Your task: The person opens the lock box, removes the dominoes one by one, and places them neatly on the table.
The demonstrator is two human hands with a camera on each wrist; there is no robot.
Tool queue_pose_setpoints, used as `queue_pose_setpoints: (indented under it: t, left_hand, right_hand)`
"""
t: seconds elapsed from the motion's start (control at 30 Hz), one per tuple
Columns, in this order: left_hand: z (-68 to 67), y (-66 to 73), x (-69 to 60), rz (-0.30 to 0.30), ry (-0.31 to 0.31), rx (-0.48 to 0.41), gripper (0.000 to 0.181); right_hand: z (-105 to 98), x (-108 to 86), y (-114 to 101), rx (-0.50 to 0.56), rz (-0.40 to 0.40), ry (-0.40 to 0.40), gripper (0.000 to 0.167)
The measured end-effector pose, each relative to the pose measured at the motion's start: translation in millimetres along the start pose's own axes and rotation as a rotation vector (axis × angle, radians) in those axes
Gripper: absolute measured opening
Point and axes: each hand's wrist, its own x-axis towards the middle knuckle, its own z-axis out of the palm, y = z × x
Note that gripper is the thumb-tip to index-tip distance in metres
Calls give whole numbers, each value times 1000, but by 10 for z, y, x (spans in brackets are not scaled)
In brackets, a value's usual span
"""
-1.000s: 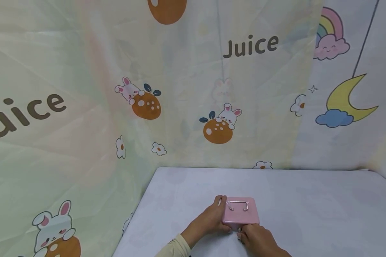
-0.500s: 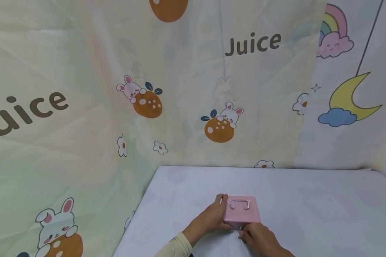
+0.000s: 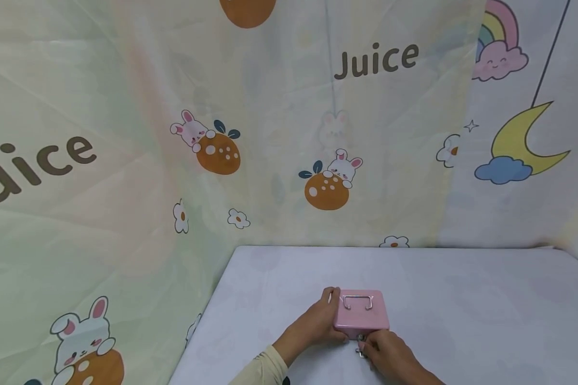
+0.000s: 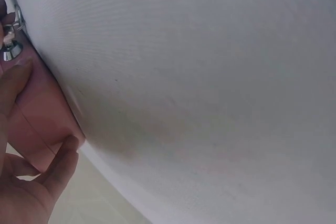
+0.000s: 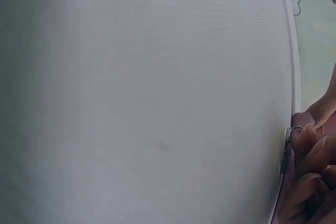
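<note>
A small pink box (image 3: 361,315) with a wire handle (image 3: 358,302) on its lid stands on the white table. My left hand (image 3: 318,321) grips its left side; in the left wrist view its fingers (image 4: 65,161) lie along the pink wall. At the box's front is a silver lock (image 4: 11,51), and my right hand (image 3: 390,350) pinches a key there, mostly hidden by the fingers. From it hangs a ring (image 5: 296,128) with a small metal piece (image 3: 361,353), probably another key. The lid is down.
The white-covered table (image 3: 486,299) spreads around the box. Behind and to the left hangs a printed curtain (image 3: 270,176) with rabbits, fruit and lettering.
My right fingers have shifted slightly at the lock, and the hanging metal piece shows more clearly below them. The left hand keeps its hold; the whole view has drifted a little.
</note>
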Motion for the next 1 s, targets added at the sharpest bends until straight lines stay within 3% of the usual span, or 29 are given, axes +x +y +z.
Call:
queue_pose_setpoints:
  t: [0.13, 0.33, 0.53, 0.73, 1.0]
  left_hand:
    - [-18, 7, -13, 4, 4, 1, 117]
    - [-24, 2, -10, 2, 0, 0, 116]
    - [-20, 11, -1, -7, -16, -7, 117]
    - [5, 7, 15, -5, -18, 3, 117]
    - [-10, 16, 19, -10, -22, -1, 116]
  right_hand:
    - [17, 21, 29, 48, 19, -23, 31]
    - [8, 74, 44, 120, 148, -107, 27]
    - [-12, 73, 62, 215, 208, -169, 28]
    - [-18, 80, 99, 286, 215, -186, 26]
    - [5, 98, 130, 306, 233, -193, 26]
